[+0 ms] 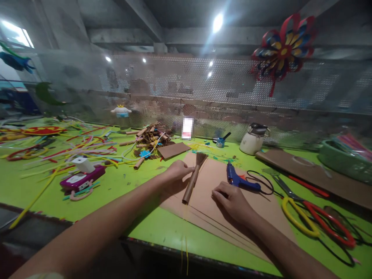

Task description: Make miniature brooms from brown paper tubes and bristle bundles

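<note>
My left hand [178, 173] pinches a rolled brown paper tube [192, 182] near its upper part. The tube slants over brown cardboard sheets [212, 170], its far end cut into a spread fringe like a small broom. Yellow string [186, 248] hangs over the table's front edge below the tube. To the right, my right hand [231, 199] rests low over the cardboard with its fingers curled in; anything inside them is hidden. Just beyond it lies a blue hot glue gun [241, 180] with a black cord.
Scissors [314, 217] with yellow and red handles lie at the right, near a cardboard strip [319, 174] and a green basin [345, 159]. A jug [253, 139] stands behind. At left are a purple power strip [83, 179], scattered pipe cleaners [78, 149] and a pile of paper rolls [154, 137].
</note>
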Demonstrator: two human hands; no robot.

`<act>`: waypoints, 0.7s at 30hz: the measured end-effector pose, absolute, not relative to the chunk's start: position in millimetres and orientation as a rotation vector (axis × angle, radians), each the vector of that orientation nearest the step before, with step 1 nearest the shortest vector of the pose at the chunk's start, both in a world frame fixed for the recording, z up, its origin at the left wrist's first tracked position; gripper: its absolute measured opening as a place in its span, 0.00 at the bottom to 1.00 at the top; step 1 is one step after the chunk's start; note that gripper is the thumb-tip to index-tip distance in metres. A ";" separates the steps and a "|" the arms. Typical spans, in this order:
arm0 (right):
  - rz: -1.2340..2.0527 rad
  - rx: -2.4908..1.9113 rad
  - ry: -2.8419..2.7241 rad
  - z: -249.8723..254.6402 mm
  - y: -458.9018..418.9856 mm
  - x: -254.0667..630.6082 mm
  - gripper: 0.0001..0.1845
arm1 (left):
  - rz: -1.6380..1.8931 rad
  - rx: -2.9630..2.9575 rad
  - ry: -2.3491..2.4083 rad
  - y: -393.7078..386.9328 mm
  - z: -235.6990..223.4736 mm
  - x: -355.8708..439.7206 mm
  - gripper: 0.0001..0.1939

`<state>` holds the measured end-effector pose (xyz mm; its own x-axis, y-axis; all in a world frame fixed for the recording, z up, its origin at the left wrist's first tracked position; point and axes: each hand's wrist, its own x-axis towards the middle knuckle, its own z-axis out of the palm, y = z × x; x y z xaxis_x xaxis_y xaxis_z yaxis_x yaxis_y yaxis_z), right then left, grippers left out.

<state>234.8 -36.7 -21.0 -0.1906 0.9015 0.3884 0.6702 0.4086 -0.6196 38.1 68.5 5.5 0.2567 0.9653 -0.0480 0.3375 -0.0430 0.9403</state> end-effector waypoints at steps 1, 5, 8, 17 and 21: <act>0.409 -1.334 -1.954 -21.8 -36.3 235.0 0.12 | 0.814 1.548 1.233 68.5 5.0 40.9 0.15; 0.413 -1.326 -1.980 -24.6 -34.4 236.7 0.11 | 0.773 1.456 1.172 66.8 1.1 50.2 0.13; 0.402 -1.312 -1.996 -25.0 -33.6 237.9 0.11 | 0.737 1.402 1.143 65.8 -1.3 54.0 0.11; 0.395 -1.318 -1.994 -21.9 -35.9 234.7 0.11 | 0.677 1.331 1.061 58.2 11.7 48.2 0.10; 0.553 -1.304 -1.781 -16.2 -36.7 233.4 0.11 | 0.723 1.308 0.960 46.2 26.1 46.5 0.12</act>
<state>233.4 -36.7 -16.2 -0.1068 0.9241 0.3669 0.5536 0.3618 -0.7501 46.5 46.2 26.1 0.4484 0.8779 -0.1681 0.0808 0.1475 0.9858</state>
